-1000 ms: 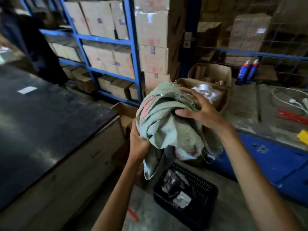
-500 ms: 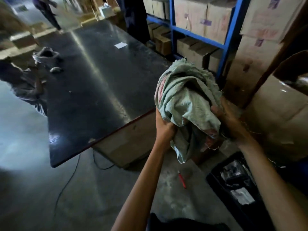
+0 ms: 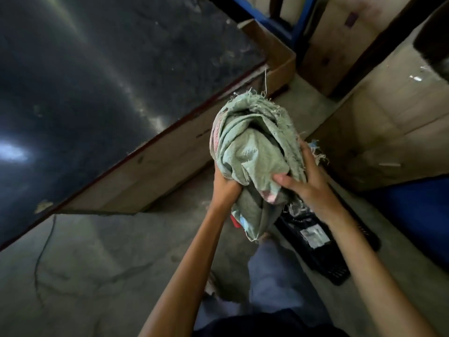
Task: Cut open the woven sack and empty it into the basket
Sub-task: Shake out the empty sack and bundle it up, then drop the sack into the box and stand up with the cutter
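A crumpled pale green woven sack [image 3: 252,147] with frayed edges and faded red print is bunched into a ball in front of me. My left hand [image 3: 224,186] grips it from underneath on the left. My right hand [image 3: 307,183] clasps its right side, thumb pressed into the cloth. A loose corner of the sack hangs down between my forearms. Below my right forearm, a black plastic basket [image 3: 337,271] sits on the floor with plastic-wrapped packets inside, partly hidden by my arm and the sack.
A large dark-topped table [image 3: 97,93] with a wooden side fills the left. Cardboard boxes [image 3: 388,113] and blue shelving [image 3: 277,23] stand behind and right. A blue surface [image 3: 418,215] lies at right. A cable [image 3: 43,249] trails over the concrete floor. My trouser leg [image 3: 274,283] shows below.
The view has swung left and down, away from the shelves toward the table and floor. Both hands keep hold of the bunched sack, and the right hand has shifted onto its lower right side.
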`<state>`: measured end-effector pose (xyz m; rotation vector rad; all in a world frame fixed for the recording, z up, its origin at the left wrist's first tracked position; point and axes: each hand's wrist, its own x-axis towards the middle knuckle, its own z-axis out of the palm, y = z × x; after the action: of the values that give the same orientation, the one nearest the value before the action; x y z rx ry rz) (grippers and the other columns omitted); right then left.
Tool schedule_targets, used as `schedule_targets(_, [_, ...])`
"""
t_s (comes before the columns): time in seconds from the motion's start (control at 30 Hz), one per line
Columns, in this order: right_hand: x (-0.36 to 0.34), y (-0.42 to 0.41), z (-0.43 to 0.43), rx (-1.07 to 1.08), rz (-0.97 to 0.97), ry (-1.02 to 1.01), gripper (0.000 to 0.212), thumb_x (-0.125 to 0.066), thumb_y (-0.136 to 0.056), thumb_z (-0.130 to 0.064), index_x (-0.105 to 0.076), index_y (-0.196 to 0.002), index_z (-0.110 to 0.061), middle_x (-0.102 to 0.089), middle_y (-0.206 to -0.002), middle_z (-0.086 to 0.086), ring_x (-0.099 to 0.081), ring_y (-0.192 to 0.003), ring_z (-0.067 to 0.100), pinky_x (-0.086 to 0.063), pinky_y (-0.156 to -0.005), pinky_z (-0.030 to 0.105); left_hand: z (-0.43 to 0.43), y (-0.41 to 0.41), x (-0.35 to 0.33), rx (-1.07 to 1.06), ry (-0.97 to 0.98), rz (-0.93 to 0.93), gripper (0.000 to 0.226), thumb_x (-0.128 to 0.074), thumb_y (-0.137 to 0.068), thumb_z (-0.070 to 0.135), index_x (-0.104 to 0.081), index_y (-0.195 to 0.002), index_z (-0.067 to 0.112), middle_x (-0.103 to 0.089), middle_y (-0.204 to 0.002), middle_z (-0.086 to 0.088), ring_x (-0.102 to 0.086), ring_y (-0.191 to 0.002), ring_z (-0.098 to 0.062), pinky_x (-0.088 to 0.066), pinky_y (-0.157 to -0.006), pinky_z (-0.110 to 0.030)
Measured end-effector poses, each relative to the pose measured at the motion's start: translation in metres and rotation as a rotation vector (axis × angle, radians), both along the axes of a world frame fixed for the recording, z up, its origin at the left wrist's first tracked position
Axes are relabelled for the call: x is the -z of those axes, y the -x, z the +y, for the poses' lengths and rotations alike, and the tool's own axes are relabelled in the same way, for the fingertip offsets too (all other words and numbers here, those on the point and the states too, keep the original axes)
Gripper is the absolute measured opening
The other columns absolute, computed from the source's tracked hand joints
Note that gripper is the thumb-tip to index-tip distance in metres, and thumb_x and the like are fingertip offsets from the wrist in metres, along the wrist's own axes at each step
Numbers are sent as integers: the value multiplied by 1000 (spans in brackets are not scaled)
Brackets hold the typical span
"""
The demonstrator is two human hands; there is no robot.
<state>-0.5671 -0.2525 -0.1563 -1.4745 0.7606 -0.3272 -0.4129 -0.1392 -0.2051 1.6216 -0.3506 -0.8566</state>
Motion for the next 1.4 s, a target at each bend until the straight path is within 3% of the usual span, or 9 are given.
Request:
schedule_targets(0.23, [167, -19, -120, 165, 174, -84, 81, -76, -78, -34, -36, -148, -35, -53, -143, -16, -52, -128, -4, -44, -102, 15, -122, -6, 156, 20, -177, 89, 80, -83, -79, 29, -42, -146, 23, -58, -144, 1, -58, -131, -12, -50, -109, -46])
schedule_targets(0.33, [241, -30, -163, 195, 219, -136, 74, -74, -80, -41, -38, -144, -42, -54, -140, -23, -53, -126, -7, -46, -97, 9, -163, -14, 218, 29, -231, 141, 100, -88, -65, 47, -34, -147, 31, -56, -137, 20, -59, -121, 10, -52, -105, -29])
schedule_targets(0.43, [326, -52, -208, 217, 278, -57, 78, -73, -82, -47, -34, -149, -37, -52, -141, -22, -51, -126, -10, -46, -96, 7, -209, -32, 296, 35, -296, 161, 105, -83, -56, 66, -26, -142, 45, -47, -133, 33, -51, -115, 19, -47, -105, -28])
schedule_targets(0.6, [450, -79, -275, 225, 378, 179, 69, -55, -97, -44, -26, -155, -21, -37, -157, -3, -36, -142, 8, -35, -116, 26, -267, -69, 403, 103, -258, 65, 108, -75, -78, 37, -8, -161, 17, -25, -166, -5, -34, -147, -15, -37, -120, -31])
schedule_targets(0.7, [498, -95, -296, 174, 513, 241, 61, -44, -101, -45, -29, -155, -21, -26, -163, 8, -23, -150, 21, -25, -120, 34, -288, -88, 441, 180, -276, 82, 89, -70, -82, 28, -24, -158, 19, -39, -159, -5, -42, -144, -19, -39, -118, -39])
schedule_targets(0.87, [521, -117, -290, 33, 550, 128, 51, -39, -105, -35, -34, -152, -18, -39, -157, 9, -37, -143, 24, -29, -109, 24, -302, -101, 471, 436, -468, -30, 49, -63, -97, 27, -53, -144, 18, -56, -145, -4, -53, -130, -19, -40, -94, -18])
schedule_targets(1.13, [498, -109, -238, -117, 676, 91, 55, -41, -104, -23, -24, -156, -16, -39, -157, 11, -42, -140, 30, -37, -111, 36, -246, -92, 455, 498, -501, -178, 61, -67, -91, 4, -44, -147, -2, -51, -149, -22, -48, -140, -35, -37, -118, -40])
schedule_targets(1.27, [463, -105, -192, -215, 703, 247, 64, -48, -101, -20, -19, -156, -7, -29, -161, 15, -27, -149, 28, -27, -120, 41, -177, -85, 426, 332, -550, -249, 62, -67, -90, 5, -43, -146, -6, -48, -151, -24, -44, -142, -37, -30, -119, -32])
schedule_targets(1.4, [437, -101, -123, -405, 659, 491, 64, -52, -95, -14, -28, -152, 1, -30, -159, 22, -27, -149, 33, -24, -121, 42, -86, -81, 416, 270, -732, -109, 57, -67, -93, 11, -48, -146, 2, -55, -148, -19, -51, -138, -33, -38, -115, -35])
